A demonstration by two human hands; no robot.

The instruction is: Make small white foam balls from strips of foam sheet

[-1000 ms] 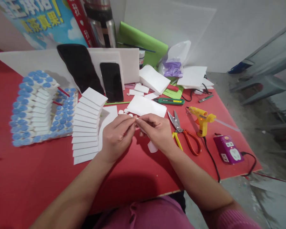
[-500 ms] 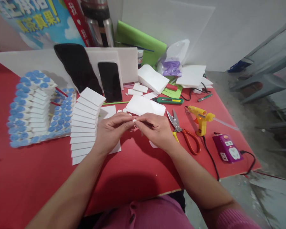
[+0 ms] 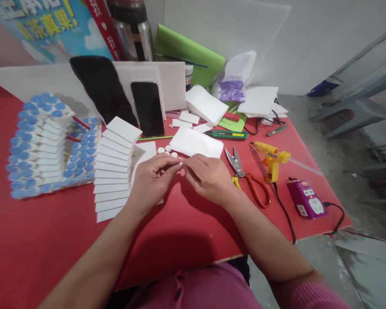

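Left hand: the small white piece (image 3: 181, 164) is pinched between the thumb and fingertips of the left hand (image 3: 152, 180), held closed at the middle of the scene.
Right hand: the same piece is gripped from the right by the bunched fingertips of the right hand (image 3: 210, 178) — much of it is hidden by the fingers.
White piece: it is held above the red table (image 3: 186, 274), just to the near side of the white sheet (image 3: 196, 143).
White discs: a few small discs (image 3: 161, 150) are scattered just beyond the left hand.
White steps: a curved flight of overlapping white steps (image 3: 114, 171) is set to the left of the left hand.
Blue-tipped model: at the far left, a model (image 3: 22, 165) is edged with blue-ended rolls.
Tools: scissors (image 3: 240, 171) are laid open to the right of the right hand; farther right, a yellow glue gun (image 3: 272, 161) is placed near a purple socket box (image 3: 305, 199).
Far side: a green cutter (image 3: 228, 135) is laid beyond the scissors, and a phone (image 3: 148, 109) is propped upright — against white board (image 3: 173, 86).
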